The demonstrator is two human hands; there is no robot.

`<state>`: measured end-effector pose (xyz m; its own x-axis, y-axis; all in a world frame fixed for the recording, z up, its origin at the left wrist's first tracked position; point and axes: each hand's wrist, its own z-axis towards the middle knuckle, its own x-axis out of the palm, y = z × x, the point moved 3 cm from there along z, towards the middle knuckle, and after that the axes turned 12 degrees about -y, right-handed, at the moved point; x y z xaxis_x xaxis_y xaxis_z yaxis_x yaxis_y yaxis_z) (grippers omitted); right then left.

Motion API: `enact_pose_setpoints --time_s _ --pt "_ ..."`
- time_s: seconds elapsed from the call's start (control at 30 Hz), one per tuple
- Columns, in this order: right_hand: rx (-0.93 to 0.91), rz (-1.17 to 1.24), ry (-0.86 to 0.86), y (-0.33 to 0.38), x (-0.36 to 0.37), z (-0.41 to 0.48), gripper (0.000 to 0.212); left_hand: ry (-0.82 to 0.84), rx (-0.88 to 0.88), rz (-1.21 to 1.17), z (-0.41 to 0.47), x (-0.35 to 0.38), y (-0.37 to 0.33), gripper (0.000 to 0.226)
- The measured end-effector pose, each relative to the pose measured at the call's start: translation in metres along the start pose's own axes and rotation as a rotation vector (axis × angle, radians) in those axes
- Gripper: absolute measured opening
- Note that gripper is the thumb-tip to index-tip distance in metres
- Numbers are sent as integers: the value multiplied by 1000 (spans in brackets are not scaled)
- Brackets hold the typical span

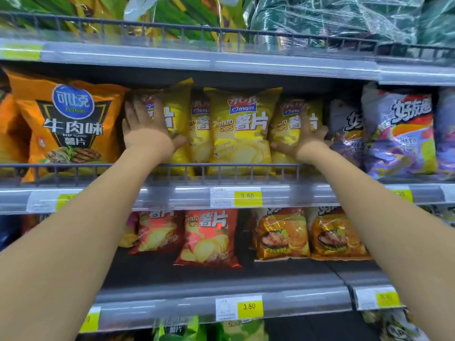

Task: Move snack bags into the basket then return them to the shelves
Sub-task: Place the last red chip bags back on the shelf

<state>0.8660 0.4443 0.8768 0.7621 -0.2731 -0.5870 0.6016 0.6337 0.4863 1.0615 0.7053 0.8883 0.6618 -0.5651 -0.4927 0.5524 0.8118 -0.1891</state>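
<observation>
Several yellow potato chip bags [242, 131] stand upright in a row on the middle shelf [197, 195], behind its low wire rail. My left hand [145, 129] lies flat with fingers spread against the leftmost yellow bag [178, 104]. Over at the other end of the row, my right hand [304, 139] presses flat on the rightmost yellow bag [283, 134]. Both hands bracket the row from its two sides, and neither is closed around a bag. No basket is in view.
A large orange beef-flavour chip bag [71, 124] stands left of the row, purple bags [398, 134] right of it. Red chip bags [206, 237] and orange-gold bags [283, 235] sit on the shelf below. Green bags [184, 13] fill the top shelf. Yellow price tags line the edges.
</observation>
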Motion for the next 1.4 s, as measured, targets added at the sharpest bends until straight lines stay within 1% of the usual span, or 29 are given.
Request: enact_pose_setpoints --time_s 0.33,0.4,0.47,0.5,0.53,0.63,0.67,0.7,0.77,0.83,0.9,0.97,1.07,1.1,1.13,1.2,1.23,1.33,1.4 --pt "-23 98 77 -18 -5 11 117 -38 0 -18 1 3 3 99" --pt "-11 40 98 -19 -8 8 118 -32 -3 -29 1 2 3 100" --pt "13 -114 88 -14 -14 1 116 -23 -7 -49 0 1 2 101" --pt "12 -169 44 -7 -19 -4 113 -25 -5 -57 -1 1 1 101" --pt "-2 -168 -37 4 -25 -12 110 -29 0 -64 -1 0 1 101" --pt "-114 52 -364 47 -44 -44 94 -24 7 -63 -4 -2 1 102" --pt "-179 104 -408 64 -44 -56 91 -18 12 -57 -5 -3 0 102" --pt "-249 110 -394 79 -39 -66 91 -15 16 -54 -5 -5 0 102" --pt "-320 50 -250 102 -18 -81 101 -16 25 -51 -7 -7 1 102" --pt "-267 32 -74 109 7 -84 112 -12 34 -55 -8 -8 3 100" --pt "-192 70 25 108 21 -80 118 5 43 -56 -7 -8 3 99" --pt "-165 89 63 107 24 -76 119 32 54 -62 -6 -10 4 100" --pt "-155 77 68 106 20 -75 121 54 92 -91 -8 -17 6 102" --pt "-151 57 60 105 20 -76 121 15 142 -81 -9 -20 7 102" --pt "-148 33 45 104 19 -77 121 -59 217 -58 -11 -25 8 100" --pt "-148 -10 -23 106 17 -81 121 -224 424 -28 -19 -38 13 93" --pt "-145 -21 -66 109 16 -84 121 -305 555 -41 -26 -45 18 86" --pt "-97 -21 -173 122 16 -96 119 -553 930 -155 -48 -62 45 56" --pt "-74 11 -248 134 18 -107 113 -635 1067 -122 -54 -65 78 47"
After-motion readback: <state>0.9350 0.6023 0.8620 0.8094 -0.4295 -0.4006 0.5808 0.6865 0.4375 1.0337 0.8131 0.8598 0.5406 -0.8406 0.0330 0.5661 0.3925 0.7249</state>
